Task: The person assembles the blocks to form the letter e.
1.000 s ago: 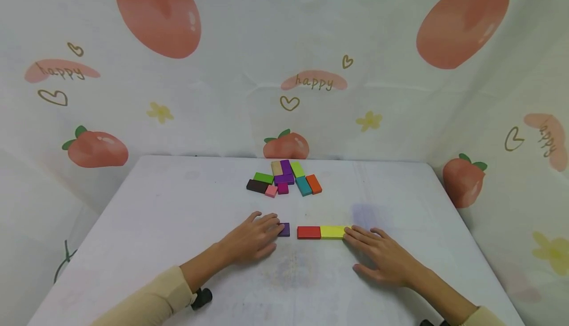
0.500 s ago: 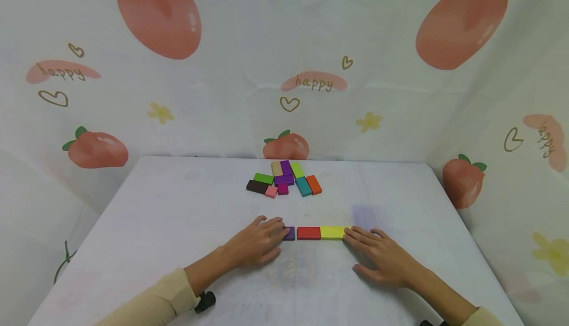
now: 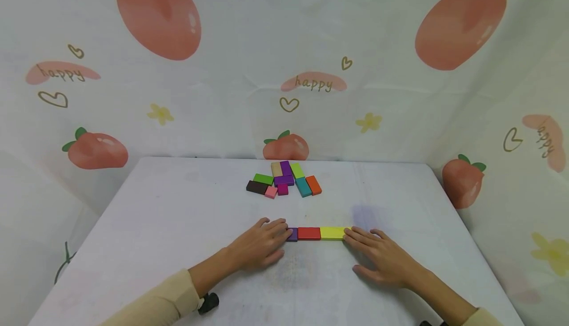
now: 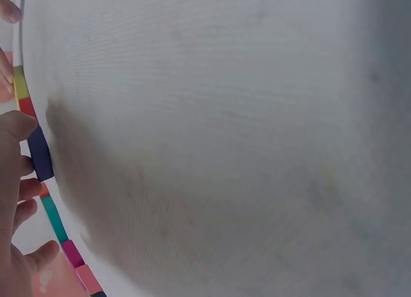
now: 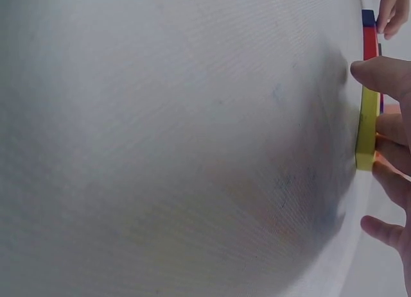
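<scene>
A row of flat coloured blocks lies on the white table in the head view. At its left end is a purple block (image 3: 292,235), partly covered by the fingers of my left hand (image 3: 261,245). In the left wrist view the same block looks dark blue, the fingertips resting on it and the thumb apart. Beside it, with no visible gap, comes a red block (image 3: 308,233), then a yellow block (image 3: 331,233). My right hand (image 3: 383,258) lies with straight fingers on the yellow block's right end, its thumb spread away.
Farther back sits a loose cluster of several blocks, among them a dark brown block (image 3: 257,187), a teal block (image 3: 304,186) and an orange block (image 3: 313,184). A printed cloth (image 3: 222,94) hangs behind the white table (image 3: 178,207).
My left hand has slid the purple block to the right and slightly nearer, closing the gap to the red block. The right hand and the yellow and red blocks have stayed put.
</scene>
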`<state>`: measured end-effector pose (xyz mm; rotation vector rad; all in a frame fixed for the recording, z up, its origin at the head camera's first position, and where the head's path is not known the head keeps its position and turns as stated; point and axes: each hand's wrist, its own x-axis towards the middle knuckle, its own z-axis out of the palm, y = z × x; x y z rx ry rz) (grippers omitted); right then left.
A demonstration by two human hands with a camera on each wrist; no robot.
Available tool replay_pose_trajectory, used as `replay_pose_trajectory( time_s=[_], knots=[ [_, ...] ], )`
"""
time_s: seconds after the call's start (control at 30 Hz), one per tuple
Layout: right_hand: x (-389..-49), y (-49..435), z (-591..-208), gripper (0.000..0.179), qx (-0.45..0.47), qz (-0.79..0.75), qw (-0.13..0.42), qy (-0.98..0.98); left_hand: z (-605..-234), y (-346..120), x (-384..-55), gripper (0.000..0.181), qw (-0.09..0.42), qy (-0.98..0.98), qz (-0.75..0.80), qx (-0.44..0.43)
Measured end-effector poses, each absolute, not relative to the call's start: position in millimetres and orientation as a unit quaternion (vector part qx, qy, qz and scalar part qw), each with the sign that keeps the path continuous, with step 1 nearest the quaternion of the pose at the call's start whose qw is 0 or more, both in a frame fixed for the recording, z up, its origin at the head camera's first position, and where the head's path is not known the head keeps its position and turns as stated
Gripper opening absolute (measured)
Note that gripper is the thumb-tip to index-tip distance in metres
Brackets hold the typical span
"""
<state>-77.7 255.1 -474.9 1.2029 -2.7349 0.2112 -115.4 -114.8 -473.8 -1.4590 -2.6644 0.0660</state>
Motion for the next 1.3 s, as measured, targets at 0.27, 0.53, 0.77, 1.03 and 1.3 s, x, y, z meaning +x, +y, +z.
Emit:
replay_pose_trajectory(
  time_s=[0.27,0.53,0.77,1.03,1.3],
  knots=[
    [-78,256,-475,0.07,0.4,0.07,0.075,-0.911,-476,-114,-116,0.053,0.063,-0.876,0.029,-0.477],
    [-79,256,-475,0.07,0.4,0.07,0.081,-0.91,-476,-113,-116,0.054,0.051,-0.88,0.039,-0.471],
    [-79,256,-476,0.069,0.399,0.072,0.073,-0.911,-475,-113,-116,0.053,0.05,-0.878,0.036,-0.474],
    [-79,257,-476,0.069,0.401,0.071,0.076,-0.91,-460,-105,-124,0.049,0.028,-0.89,-0.01,-0.456],
    [-79,256,-478,0.068,0.404,0.073,0.079,-0.908,-443,-94,-158,0.045,0.038,-0.906,-0.042,-0.42]
  ],
)
